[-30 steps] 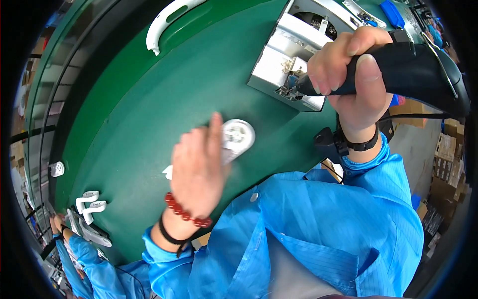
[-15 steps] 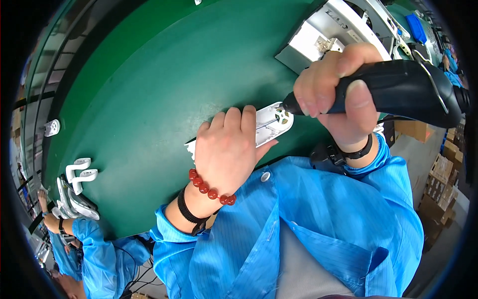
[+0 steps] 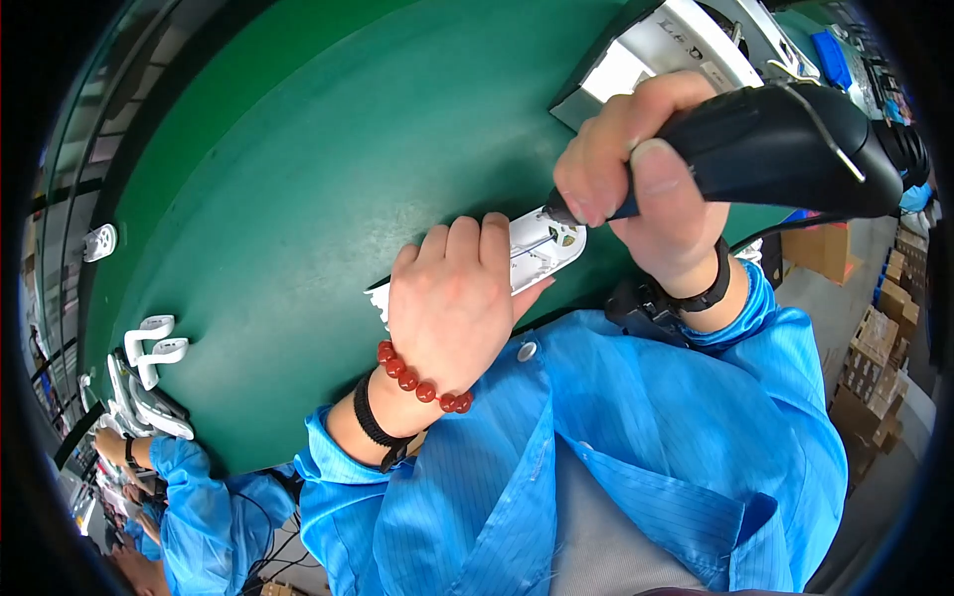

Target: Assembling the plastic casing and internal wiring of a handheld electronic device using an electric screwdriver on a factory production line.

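the tip of the black power screwdriver (image 3: 785,149) sits right at the right-hand rounded end of the white plastic piece (image 3: 532,260); whether it touches is hard to tell, as the fingers crowd the view there. the piece lies flat on the green tabletop (image 3: 298,199), its long axis slanting from lower left to upper right, in front of the person's chest. the left hand (image 3: 450,288) is the nearer one: it is clamped over the middle of the piece, thumb along the near side, with a jagged end poking out to the left. the right hand (image 3: 656,179) is wrapped around the screwdriver, just beyond the rounded end, and the two hands are apart.

the near tabletop edge and blue jacket (image 3: 636,397) come close below the piece. a metal box (image 3: 686,45) stands beyond the right hand, so the wider room is ahead and left, up to the white handles (image 3: 154,348).
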Demonstrator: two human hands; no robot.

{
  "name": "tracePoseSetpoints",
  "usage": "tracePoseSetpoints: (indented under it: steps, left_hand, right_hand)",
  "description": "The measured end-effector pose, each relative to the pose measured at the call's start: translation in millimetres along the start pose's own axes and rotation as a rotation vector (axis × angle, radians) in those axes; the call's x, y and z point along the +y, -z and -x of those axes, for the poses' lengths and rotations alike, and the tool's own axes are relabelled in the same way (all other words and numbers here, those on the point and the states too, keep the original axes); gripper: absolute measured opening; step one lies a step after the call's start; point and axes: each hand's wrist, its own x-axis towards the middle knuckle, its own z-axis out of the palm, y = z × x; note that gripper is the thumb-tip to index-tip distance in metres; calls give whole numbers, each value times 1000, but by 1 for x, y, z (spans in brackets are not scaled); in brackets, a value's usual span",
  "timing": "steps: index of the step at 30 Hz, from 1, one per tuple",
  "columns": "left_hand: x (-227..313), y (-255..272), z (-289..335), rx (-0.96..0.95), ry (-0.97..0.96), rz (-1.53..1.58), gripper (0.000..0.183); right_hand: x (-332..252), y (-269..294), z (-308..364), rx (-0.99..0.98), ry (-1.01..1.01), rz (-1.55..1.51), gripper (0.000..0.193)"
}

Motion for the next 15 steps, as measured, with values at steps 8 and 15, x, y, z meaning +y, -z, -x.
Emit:
tracePoseSetpoints:
  steps: [8, 15]
  left_hand:
    - [-2, -2, 7, 64, -6, 23, 54]
    - [5, 0, 7, 61, -19, -10, 58]
  right_hand:
    - [1, -6, -3, -14, 9, 135, 28]
    - [-69, 38, -9, 20, 326, -52, 28]
